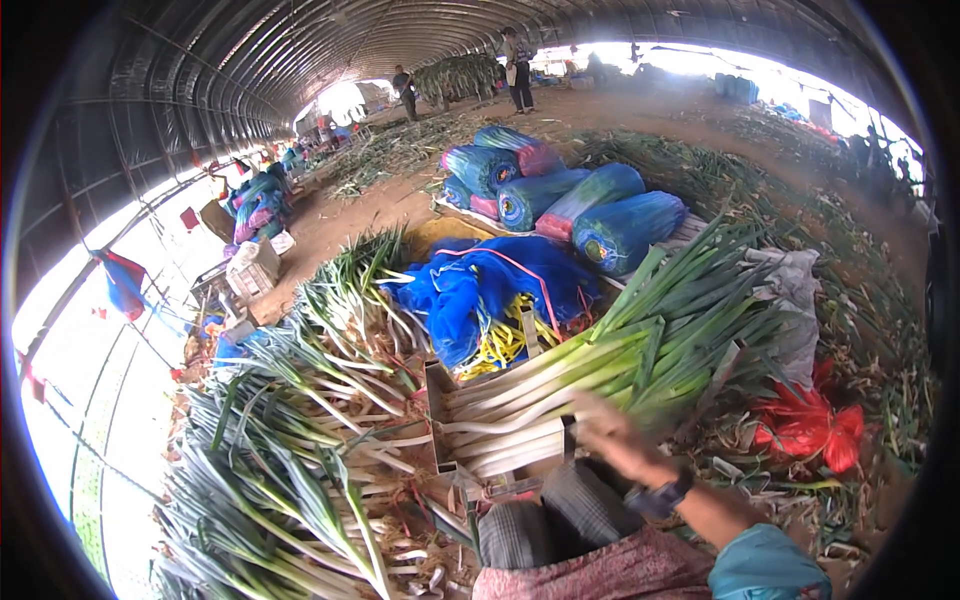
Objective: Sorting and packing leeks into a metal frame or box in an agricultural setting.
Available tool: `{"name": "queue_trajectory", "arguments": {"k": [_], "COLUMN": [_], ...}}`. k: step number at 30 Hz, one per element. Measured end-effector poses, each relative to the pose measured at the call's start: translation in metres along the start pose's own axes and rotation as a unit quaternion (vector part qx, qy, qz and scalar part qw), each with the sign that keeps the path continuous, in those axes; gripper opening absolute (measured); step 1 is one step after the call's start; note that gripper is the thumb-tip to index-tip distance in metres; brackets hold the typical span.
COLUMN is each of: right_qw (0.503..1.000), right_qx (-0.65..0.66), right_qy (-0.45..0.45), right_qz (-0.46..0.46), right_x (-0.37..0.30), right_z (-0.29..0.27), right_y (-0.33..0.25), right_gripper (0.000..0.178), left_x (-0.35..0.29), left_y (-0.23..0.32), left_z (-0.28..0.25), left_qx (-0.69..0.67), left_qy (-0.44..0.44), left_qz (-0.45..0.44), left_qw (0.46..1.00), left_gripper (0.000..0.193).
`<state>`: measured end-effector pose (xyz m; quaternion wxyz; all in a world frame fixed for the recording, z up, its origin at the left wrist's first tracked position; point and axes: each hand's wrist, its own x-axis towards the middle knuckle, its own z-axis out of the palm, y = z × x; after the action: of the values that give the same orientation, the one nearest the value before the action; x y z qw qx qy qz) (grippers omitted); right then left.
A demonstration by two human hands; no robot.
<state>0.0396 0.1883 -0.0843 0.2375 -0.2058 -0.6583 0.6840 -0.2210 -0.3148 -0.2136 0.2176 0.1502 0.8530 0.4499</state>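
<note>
My right hand is over the near side of a bundle of long green onions, close to where the white stalks turn green. Motion smears its fingers, so I cannot tell whether they touch the stalks. A dark watch is on that wrist, below a teal sleeve. The bundle lies crosswise in an open metal frame before my knees, its white ends to the left and its leaves to the right. No part of my left hand shows.
Loose green onions are heaped on the left. Beyond the frame lie blue netting, yellow ties and several blue-wrapped bundles. A red plastic bag lies at right among leaf scraps. Two people stand far off.
</note>
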Motion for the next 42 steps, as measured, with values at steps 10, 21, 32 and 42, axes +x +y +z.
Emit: {"name": "queue_trajectory", "arguments": {"k": [10,21,32,42], "right_qw": [0.774,0.661,0.813,0.827], "right_qx": [0.305,0.694,0.504,0.323], "right_qy": [-0.321,-0.206,0.040,0.387], "right_qz": [0.452,0.199,-0.289,-0.247], "right_x": [-0.088,-0.026,0.006,0.057], "right_z": [0.306,0.232,-0.037,-0.179], "right_y": [0.107,0.010,-0.166,-0.076], "right_gripper": [0.076,0.035,0.020,0.017], "left_x": [-0.247,-0.301,-0.097,0.123], "left_y": [0.083,0.169,0.301,0.375], "left_z": [0.001,0.077,0.126,0.268], "left_qx": [-0.025,-0.133,0.112,0.294], "left_qy": [0.014,-0.076,-0.009,-0.082], "left_qz": [-0.060,-0.071,0.378,0.551], "left_qw": [0.998,0.986,0.919,0.777], "left_gripper": [0.043,0.052,0.053,0.084]}}
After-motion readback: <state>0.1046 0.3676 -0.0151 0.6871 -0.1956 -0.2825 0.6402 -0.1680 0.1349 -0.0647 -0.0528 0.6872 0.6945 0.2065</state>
